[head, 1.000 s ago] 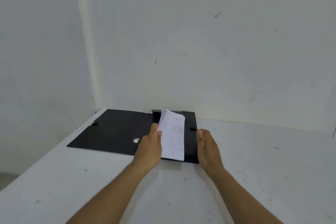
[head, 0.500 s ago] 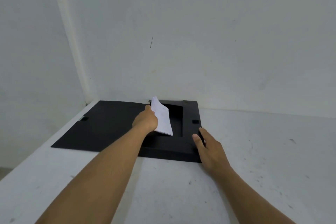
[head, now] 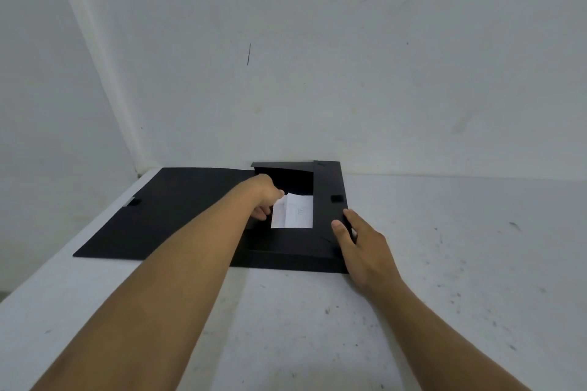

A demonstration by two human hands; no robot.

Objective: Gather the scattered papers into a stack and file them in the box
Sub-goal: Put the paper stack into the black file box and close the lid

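White walls are meeting behind a scuffed white table point(head: 444, 263), where a black box point(head: 327, 187) is lying open, lid flat to the left. Papers point(head: 293, 211) are sitting inside the box, pinched at their left edge by the left hand point(head: 265, 197). They look light and floppy, best gripped by an edge as a stack. The right hand point(head: 362, 247) is resting open, bracing the box's near right corner.

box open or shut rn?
Open: black file box has its lid flat on the table, papers visible inside.
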